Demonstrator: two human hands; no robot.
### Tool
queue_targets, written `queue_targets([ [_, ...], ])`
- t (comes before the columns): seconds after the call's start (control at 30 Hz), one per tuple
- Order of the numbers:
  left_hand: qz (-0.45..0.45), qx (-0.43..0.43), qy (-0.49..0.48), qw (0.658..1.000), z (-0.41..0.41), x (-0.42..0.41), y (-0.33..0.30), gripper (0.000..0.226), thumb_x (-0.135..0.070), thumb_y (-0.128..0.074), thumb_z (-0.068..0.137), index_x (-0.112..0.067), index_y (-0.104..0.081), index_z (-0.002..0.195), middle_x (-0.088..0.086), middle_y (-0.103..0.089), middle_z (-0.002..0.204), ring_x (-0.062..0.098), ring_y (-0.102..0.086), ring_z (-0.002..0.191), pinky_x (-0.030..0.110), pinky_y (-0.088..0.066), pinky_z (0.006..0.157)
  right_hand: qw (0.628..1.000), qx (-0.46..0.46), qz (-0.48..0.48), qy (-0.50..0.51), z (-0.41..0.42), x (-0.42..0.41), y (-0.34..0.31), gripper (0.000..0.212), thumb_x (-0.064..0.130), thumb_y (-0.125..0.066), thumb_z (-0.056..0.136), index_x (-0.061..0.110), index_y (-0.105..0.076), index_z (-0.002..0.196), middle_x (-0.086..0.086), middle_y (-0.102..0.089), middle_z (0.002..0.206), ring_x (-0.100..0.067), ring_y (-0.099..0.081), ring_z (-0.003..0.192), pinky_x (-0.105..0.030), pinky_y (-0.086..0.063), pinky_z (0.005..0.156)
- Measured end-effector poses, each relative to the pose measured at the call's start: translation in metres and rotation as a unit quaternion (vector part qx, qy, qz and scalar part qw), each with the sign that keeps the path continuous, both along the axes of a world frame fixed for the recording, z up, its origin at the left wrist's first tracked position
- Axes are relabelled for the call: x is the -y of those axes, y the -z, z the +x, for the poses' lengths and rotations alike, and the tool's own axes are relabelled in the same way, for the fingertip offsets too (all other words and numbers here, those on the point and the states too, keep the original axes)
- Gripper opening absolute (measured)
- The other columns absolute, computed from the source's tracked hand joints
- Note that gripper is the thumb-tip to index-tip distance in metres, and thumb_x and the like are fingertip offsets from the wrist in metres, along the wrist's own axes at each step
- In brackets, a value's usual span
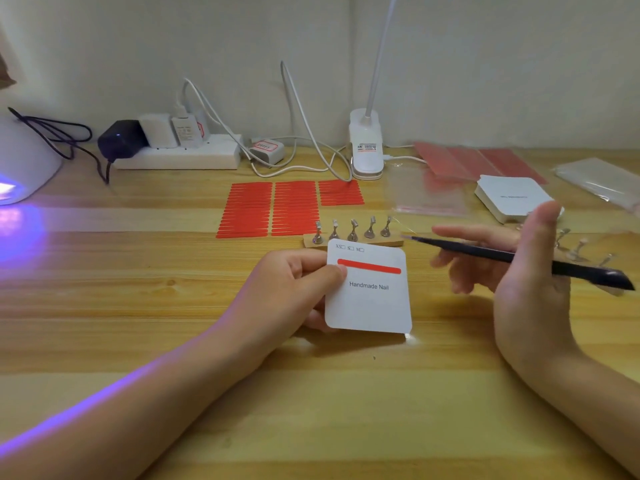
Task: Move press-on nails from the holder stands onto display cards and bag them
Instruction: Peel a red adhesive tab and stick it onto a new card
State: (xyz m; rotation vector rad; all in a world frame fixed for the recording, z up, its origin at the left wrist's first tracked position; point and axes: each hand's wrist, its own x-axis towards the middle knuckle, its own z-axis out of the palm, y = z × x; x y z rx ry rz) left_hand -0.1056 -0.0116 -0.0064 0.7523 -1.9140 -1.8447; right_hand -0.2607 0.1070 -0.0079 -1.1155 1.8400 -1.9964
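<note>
My left hand pinches the left edge of a white display card printed "Handmade Nail", thumb on its face. A red adhesive strip runs across the card's top. Just behind the card, a wooden base carries a row of metal holder stands with small pale nails on their tips. My right hand hovers to the right, fingers stretched toward the stands, with black tweezers lodged in the crook of its thumb and pointing left. More holder stands lie partly hidden behind that hand.
Sheets of red adhesive strips lie behind the stands. A stack of white cards, clear bags and pink sheets sit at the back right. A power strip, clip lamp and glowing UV lamp line the back.
</note>
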Motion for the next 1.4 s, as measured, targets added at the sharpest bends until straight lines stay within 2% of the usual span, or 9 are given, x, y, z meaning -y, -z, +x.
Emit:
queue_targets([
  [0.07, -0.005, 0.005, 0.001, 1.000, 0.000, 0.000, 0.000, 0.024, -0.013, -0.049, 0.093, -0.020, -0.072, 0.091, 0.000, -0.074, 0.086, 0.018, -0.069, 0.072, 0.023, -0.054, 0.053, 1.000, 0.007, -0.016, -0.018, 0.002, 0.000, -0.004, 0.052, 0.064, -0.040, 0.082, 0.025, -0.074, 0.077, 0.000, -0.071, 0.071, -0.012, -0.058, 0.054, -0.020, -0.048, 0.052],
  [0.13, -0.006, 0.009, 0.002, 1.000, -0.001, 0.000, -0.001, 0.023, -0.014, -0.049, 0.093, -0.022, -0.071, 0.092, -0.001, -0.074, 0.086, 0.017, -0.068, 0.072, 0.022, -0.054, 0.053, 0.999, -0.031, -0.013, -0.020, 0.004, -0.001, -0.007, 0.023, 0.046, -0.060, 0.072, 0.026, -0.072, 0.075, 0.007, -0.070, 0.068, -0.005, -0.058, 0.054, -0.015, -0.048, 0.053],
  [0.23, -0.006, 0.012, 0.006, 1.000, -0.001, -0.002, -0.003, 0.022, -0.014, -0.050, 0.093, -0.023, -0.070, 0.091, -0.004, -0.074, 0.085, 0.012, -0.068, 0.070, 0.019, -0.051, 0.051, 0.998, -0.046, -0.001, -0.035, 0.009, -0.001, -0.006, 0.011, 0.033, -0.067, 0.067, 0.025, -0.069, 0.073, 0.010, -0.069, 0.065, -0.001, -0.061, 0.054, -0.011, -0.048, 0.054],
  [0.37, -0.004, 0.015, 0.013, 1.000, -0.002, -0.002, -0.004, 0.020, -0.014, -0.050, 0.094, -0.022, -0.069, 0.096, -0.005, -0.074, 0.085, 0.007, -0.067, 0.069, 0.018, -0.050, 0.051, 0.998, -0.046, -0.001, -0.043, 0.014, -0.002, -0.003, 0.012, 0.027, -0.071, 0.065, 0.022, -0.063, 0.073, 0.006, -0.071, 0.071, -0.005, -0.066, 0.059, -0.013, -0.050, 0.057],
  [0.67, 0.003, 0.019, 0.024, 1.000, -0.002, -0.003, -0.006, 0.025, -0.009, -0.047, 0.095, -0.022, -0.067, 0.098, -0.006, -0.074, 0.089, 0.009, -0.069, 0.074, 0.019, -0.052, 0.054, 0.995, -0.075, -0.011, -0.059, 0.017, -0.001, -0.016, 0.022, 0.025, -0.071, 0.067, 0.010, -0.055, 0.069, -0.006, -0.067, 0.070, -0.012, -0.066, 0.060, -0.014, -0.050, 0.056],
  [0.77, 0.002, 0.016, 0.020, 1.000, -0.002, -0.003, -0.005, 0.024, -0.009, -0.046, 0.095, -0.020, -0.067, 0.101, -0.007, -0.074, 0.086, 0.004, -0.067, 0.070, 0.017, -0.050, 0.052, 0.990, -0.126, -0.010, -0.060, 0.019, 0.005, -0.009, 0.028, 0.015, -0.078, 0.071, 0.011, -0.051, 0.066, -0.010, -0.062, 0.067, -0.020, -0.062, 0.058, -0.021, -0.051, 0.053],
  [0.83, -0.002, 0.012, 0.019, 1.000, -0.002, -0.004, -0.006, 0.024, -0.008, -0.047, 0.095, -0.018, -0.068, 0.100, -0.005, -0.074, 0.083, 0.003, -0.066, 0.067, 0.016, -0.050, 0.052, 0.986, -0.159, -0.014, -0.048, 0.021, 0.010, -0.002, 0.022, 0.011, -0.074, 0.071, 0.012, -0.053, 0.065, -0.007, -0.061, 0.064, -0.020, -0.058, 0.056, -0.028, -0.050, 0.054],
  [1.0, -0.008, 0.007, 0.012, 1.000, -0.002, -0.004, -0.005, 0.024, -0.008, -0.048, 0.093, -0.018, -0.069, 0.097, -0.004, -0.072, 0.078, 0.003, -0.064, 0.064, 0.016, -0.050, 0.051, 0.943, -0.330, -0.003, -0.044, 0.019, 0.014, 0.007, 0.011, 0.004, -0.070, 0.069, 0.001, -0.061, 0.063, -0.005, -0.060, 0.058, -0.020, -0.055, 0.052, -0.032, -0.046, 0.052],
  [1.4, -0.033, 0.008, 0.012, 0.999, -0.002, -0.005, -0.002, 0.026, -0.008, -0.047, 0.093, -0.021, -0.069, 0.099, -0.003, -0.073, 0.077, 0.002, -0.065, 0.064, 0.018, -0.052, 0.052, 0.926, -0.374, -0.024, -0.048, 0.018, 0.016, 0.009, 0.011, 0.002, -0.069, 0.069, -0.001, -0.062, 0.061, -0.006, -0.061, 0.057, -0.016, -0.056, 0.050, -0.029, -0.046, 0.051],
])
